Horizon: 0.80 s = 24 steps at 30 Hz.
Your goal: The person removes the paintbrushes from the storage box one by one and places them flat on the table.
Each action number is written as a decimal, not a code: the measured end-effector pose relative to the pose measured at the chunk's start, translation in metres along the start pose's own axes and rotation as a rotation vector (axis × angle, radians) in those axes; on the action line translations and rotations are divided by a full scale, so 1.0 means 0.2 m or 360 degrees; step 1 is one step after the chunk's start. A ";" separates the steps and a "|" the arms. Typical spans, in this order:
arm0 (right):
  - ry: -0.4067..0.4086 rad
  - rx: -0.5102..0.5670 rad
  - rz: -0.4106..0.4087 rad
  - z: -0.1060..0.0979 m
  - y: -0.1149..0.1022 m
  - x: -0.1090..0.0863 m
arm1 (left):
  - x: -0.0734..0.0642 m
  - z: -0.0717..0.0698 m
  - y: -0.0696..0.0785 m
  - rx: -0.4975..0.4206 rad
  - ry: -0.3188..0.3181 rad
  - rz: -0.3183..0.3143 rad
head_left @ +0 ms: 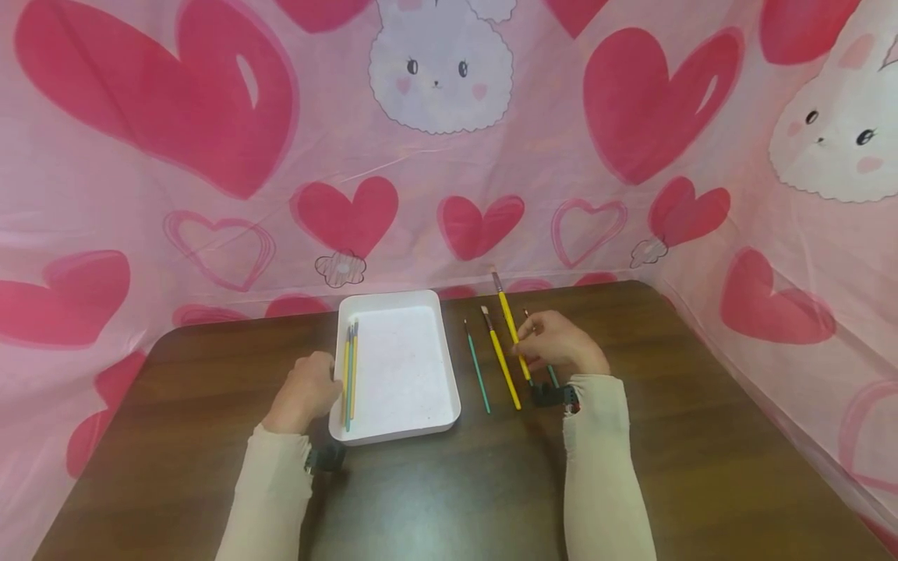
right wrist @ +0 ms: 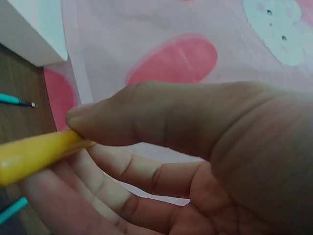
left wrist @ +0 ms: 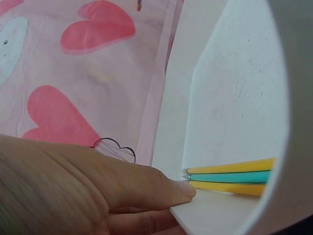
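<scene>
- The right grip point(head_left: 557, 341), thumb and fingers closed, pinches the yellow brush point(head_left: 507, 312) by its handle, right of the white tray point(head_left: 403, 370); whether it touches the tabletop point(head_left: 701, 436) is unclear.
- A light, firm pinch should serve, lifting clear of the 2nd yellow brush point(head_left: 502, 357) just beside it.
- The left grip point(head_left: 305, 389) pinches the tray's left wall, near 3 brushes point(head_left: 349, 374); steady pressure should avoid tipping.
</scene>
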State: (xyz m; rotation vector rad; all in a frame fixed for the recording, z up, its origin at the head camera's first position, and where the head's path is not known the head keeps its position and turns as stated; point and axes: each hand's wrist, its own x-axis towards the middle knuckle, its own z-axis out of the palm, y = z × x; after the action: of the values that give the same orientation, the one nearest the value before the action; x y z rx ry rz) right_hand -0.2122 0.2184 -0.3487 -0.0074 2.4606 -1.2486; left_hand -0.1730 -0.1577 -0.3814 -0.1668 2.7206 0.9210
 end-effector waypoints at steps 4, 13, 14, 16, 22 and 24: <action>0.0031 -0.0017 0.0060 -0.02 0.02 -0.02 | 0.00 0.00 0.00 0.0001 -0.0001 -0.0003; 0.0061 -0.0016 0.0159 -0.07 0.07 -0.04 | 0.00 0.01 -0.01 0.0012 0.0006 -0.0006; 0.0066 -0.0019 0.0169 -0.07 0.08 -0.04 | 0.01 0.01 -0.01 0.0011 0.0006 -0.0007; 0.0078 -0.0019 0.0195 -0.08 0.09 -0.05 | 0.01 0.01 -0.01 0.0008 0.0005 -0.0006; 0.0084 -0.0023 0.0239 -0.11 0.13 -0.05 | 0.01 0.00 0.00 0.0022 0.0001 -0.0007; 0.0086 -0.0022 0.0259 -0.12 0.14 -0.05 | 0.01 0.00 0.00 0.0027 0.0002 -0.0009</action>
State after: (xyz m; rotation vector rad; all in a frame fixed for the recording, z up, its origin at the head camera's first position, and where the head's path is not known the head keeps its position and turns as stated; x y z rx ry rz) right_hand -0.2064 0.2561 -0.3550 0.2213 2.4594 -1.1760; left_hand -0.1739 -0.1580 -0.3822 -0.1714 2.7266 0.8965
